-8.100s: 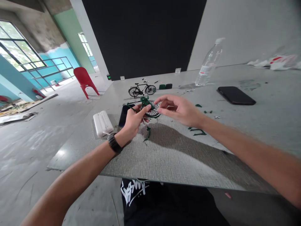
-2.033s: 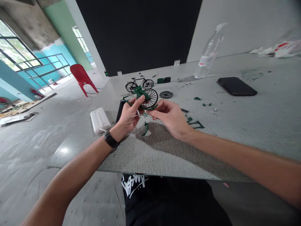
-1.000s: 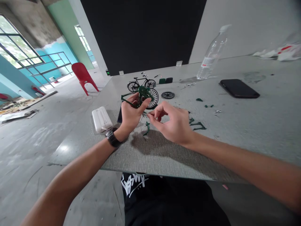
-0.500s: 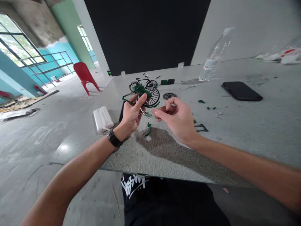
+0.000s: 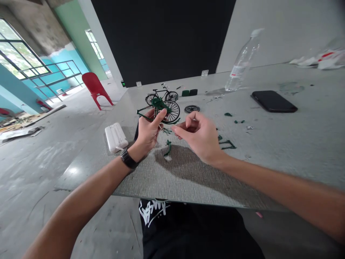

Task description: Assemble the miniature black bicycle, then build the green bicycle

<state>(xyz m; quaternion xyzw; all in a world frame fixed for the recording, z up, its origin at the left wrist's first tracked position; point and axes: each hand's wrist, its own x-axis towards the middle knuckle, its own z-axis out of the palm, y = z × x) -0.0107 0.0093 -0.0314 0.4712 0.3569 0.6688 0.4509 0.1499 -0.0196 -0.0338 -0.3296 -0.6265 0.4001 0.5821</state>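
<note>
Our left hand (image 5: 148, 132) pinching a green model-bicycle part (image 5: 158, 103) with a spoked wheel (image 5: 175, 109), above the grey table (image 5: 269, 147), our right hand (image 5: 202, 136) just beside, fingers curled toward thumb, whether holding anything we cannot tell

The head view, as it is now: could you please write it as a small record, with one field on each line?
Left hand: holds green model frame with spoked wheel
Right hand: fingers curled near the frame; cannot tell if anything is held
Behind the held frame: black model bicycle, partly hidden
Loose wheel: flat on the table
Nearer side: curved green part on the table
Left side: white block
Right side: black phone-like object, clear bottle standing
Background: red chair
</note>
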